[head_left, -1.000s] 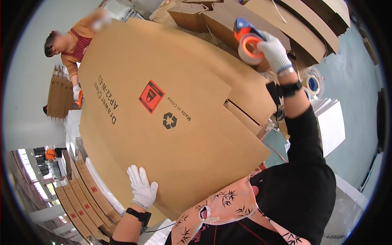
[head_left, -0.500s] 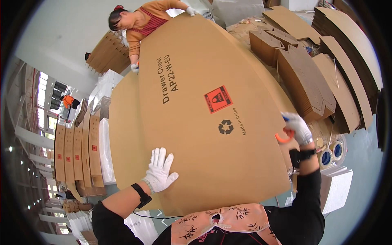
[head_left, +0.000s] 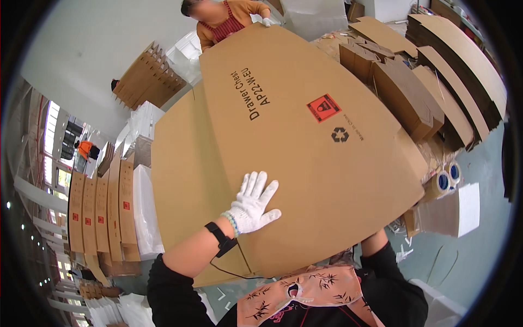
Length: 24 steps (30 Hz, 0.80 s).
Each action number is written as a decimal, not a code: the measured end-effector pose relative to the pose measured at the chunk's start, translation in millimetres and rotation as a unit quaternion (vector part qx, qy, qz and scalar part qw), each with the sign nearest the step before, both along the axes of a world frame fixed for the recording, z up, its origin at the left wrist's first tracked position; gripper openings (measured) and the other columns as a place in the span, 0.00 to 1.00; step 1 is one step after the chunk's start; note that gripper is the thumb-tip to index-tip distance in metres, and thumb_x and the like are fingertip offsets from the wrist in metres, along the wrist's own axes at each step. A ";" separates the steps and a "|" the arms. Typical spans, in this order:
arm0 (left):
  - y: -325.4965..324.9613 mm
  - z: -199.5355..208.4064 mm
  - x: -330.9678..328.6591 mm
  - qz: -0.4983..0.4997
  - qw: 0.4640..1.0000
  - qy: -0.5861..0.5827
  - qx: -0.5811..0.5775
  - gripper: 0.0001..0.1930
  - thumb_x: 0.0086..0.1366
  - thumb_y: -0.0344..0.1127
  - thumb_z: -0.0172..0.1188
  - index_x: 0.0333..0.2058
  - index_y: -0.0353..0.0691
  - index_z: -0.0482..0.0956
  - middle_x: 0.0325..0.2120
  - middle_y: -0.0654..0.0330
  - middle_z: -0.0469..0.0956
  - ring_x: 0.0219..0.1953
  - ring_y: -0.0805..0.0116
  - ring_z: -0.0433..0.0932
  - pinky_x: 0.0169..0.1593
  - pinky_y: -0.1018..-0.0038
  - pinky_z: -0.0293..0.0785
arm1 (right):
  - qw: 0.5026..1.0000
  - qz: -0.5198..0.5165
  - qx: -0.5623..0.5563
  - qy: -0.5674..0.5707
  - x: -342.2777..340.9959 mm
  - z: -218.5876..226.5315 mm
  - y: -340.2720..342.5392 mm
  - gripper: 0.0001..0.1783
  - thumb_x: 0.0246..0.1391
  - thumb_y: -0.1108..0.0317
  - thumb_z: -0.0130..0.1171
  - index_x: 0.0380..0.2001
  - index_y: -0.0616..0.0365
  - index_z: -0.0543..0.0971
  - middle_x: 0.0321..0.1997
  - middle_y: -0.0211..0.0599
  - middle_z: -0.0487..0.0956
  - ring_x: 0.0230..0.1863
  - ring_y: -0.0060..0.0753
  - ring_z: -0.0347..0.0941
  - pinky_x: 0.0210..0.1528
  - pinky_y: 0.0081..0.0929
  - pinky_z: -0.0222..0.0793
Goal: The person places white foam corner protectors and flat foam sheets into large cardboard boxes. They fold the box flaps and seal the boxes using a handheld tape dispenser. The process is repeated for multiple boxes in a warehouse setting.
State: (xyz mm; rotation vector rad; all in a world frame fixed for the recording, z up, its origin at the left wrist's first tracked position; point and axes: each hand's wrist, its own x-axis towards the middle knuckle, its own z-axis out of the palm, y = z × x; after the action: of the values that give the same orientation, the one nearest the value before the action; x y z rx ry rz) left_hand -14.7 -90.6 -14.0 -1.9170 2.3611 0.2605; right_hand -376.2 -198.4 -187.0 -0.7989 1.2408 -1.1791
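A big brown carton (head_left: 283,163) with dark print and a red label fills the middle. My left hand (head_left: 253,204), in a white knitted glove, lies flat on its top near the close left part, fingers spread and holding nothing. My right arm reaches to the carton's near right edge, where the hand (head_left: 372,240) goes out of sight beneath the cardboard; its fingers are hidden. Under the carton's left side a plain cardboard surface (head_left: 177,163) shows. At the far end a co-worker's gloved hand (head_left: 267,22) rests by the carton's far edge.
Folded cardboard pieces (head_left: 406,90) and flat sheets (head_left: 463,60) are stacked on the right. Tape rolls (head_left: 438,184) stand beside a white foam block (head_left: 468,210). Upright cartons (head_left: 111,207) and wrapped white panels (head_left: 146,207) line the left. Another person (head_left: 87,150) is far off left.
The carton's top has swung to the right, baring more cardboard at left. My left hand moved right with it. My right hand, earlier beside the right edge with an orange-and-blue tool, went under the near edge.
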 end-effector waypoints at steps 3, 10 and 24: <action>-0.8 5.4 25.0 -0.098 0.995 -0.014 0.018 0.42 0.64 0.60 0.52 0.68 0.40 0.54 0.69 0.36 0.45 0.71 0.34 0.42 0.72 0.50 0.36 | 0.998 -0.035 -0.007 -0.042 10.0 0.8 -7.9 0.18 0.62 0.66 0.52 0.53 0.62 0.74 0.49 0.37 0.79 0.46 0.31 0.77 0.50 0.29 0.74; -0.2 -18.2 38.8 -0.163 0.986 -0.007 -0.035 0.42 0.64 0.62 0.52 0.70 0.48 0.51 0.70 0.40 0.44 0.71 0.38 0.42 0.72 0.51 0.35 | 0.995 -0.034 -0.045 -0.086 21.5 0.7 9.6 0.17 0.61 0.66 0.52 0.51 0.62 0.75 0.47 0.39 0.79 0.46 0.32 0.77 0.50 0.28 0.74; 8.6 -25.3 33.8 -0.148 0.987 -0.008 -0.055 0.43 0.65 0.65 0.47 0.70 0.44 0.49 0.70 0.39 0.42 0.71 0.36 0.38 0.72 0.49 0.31 | 0.932 0.257 -0.123 0.224 291.6 54.2 207.3 0.27 0.57 0.55 0.53 0.56 0.58 0.72 0.59 0.55 0.71 0.58 0.56 0.70 0.58 0.41 0.67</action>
State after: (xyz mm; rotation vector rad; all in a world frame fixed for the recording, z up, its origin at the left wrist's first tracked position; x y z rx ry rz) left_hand 19.1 -82.0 -39.3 -1.5675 2.6553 0.0910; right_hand -84.6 9.0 -132.8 -1.5416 1.1470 -0.7432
